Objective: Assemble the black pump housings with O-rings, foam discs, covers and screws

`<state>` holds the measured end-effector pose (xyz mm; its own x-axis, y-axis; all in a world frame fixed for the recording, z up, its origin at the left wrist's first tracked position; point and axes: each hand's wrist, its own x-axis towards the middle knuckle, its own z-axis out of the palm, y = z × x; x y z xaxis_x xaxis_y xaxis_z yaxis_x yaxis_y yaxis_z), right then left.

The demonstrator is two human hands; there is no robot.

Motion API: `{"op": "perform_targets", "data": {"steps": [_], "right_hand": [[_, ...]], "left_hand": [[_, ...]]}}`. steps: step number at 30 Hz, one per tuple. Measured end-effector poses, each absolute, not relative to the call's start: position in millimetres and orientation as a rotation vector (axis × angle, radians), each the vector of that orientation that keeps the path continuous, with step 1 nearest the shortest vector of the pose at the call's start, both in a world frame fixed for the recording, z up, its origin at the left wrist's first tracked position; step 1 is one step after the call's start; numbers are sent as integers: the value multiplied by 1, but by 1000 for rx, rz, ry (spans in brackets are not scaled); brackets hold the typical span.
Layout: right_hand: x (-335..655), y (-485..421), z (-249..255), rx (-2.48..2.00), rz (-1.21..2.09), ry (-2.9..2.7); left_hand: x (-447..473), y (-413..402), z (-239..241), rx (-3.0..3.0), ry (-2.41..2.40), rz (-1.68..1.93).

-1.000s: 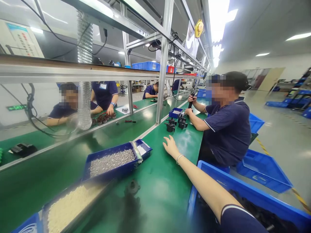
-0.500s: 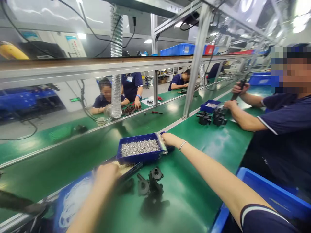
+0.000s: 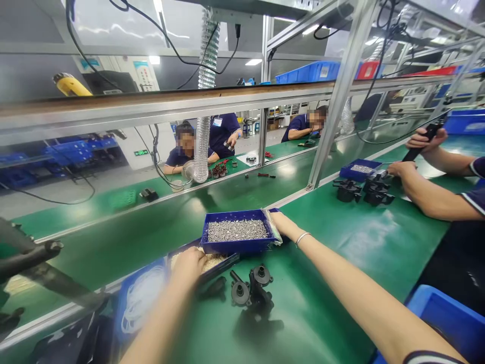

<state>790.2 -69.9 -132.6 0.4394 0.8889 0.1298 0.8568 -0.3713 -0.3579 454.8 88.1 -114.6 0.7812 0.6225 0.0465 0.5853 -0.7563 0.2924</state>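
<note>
Blue tray (image 3: 242, 246), silver screws (image 3: 237, 230), green belt (image 3: 341, 237).

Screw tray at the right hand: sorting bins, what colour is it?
Blue rectangular plastic tray, clearest in the head view.

Silver bracelet (image 3: 303, 236) near right hand (image 3: 282, 225), navy sleeve (image 3: 439, 360)

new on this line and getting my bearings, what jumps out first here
The blue tray of silver screws mid-belt, with the right hand at its right end. Nearer, the left hand is over a tray of white parts, beside a black plastic part on the green belt.
</note>
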Motion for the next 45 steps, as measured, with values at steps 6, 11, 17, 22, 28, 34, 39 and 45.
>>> {"op": "perform_targets", "data": {"steps": [6,11,17,22,28,34,39,45], "right_hand": [[780,-73,-121,-2162,137,-1390],[782,-87,-105,-2015,39,-1042],[738,-122,-63,-1612,121,-765],[639,-133,-38,-1357,461,-856],[539,-122,-40,-1128,846,-904],[476,-112,-75,-1067,1002,-839],[450,-120,-109,-1110,1079,-819],[438,-132,-129,-1262,1163,-883]], "left_hand": [[416,63,-100,2495,949,575],[352,18,-115,1970,912,730],[317,-18,-155,1483,918,678],[314,-30,-160,1375,894,640],[302,-38,-152,1352,842,596],[292,-33,-150,1316,739,622],[286,-27,-149,1432,720,599],[285,-29,-148,1370,739,577]]}}
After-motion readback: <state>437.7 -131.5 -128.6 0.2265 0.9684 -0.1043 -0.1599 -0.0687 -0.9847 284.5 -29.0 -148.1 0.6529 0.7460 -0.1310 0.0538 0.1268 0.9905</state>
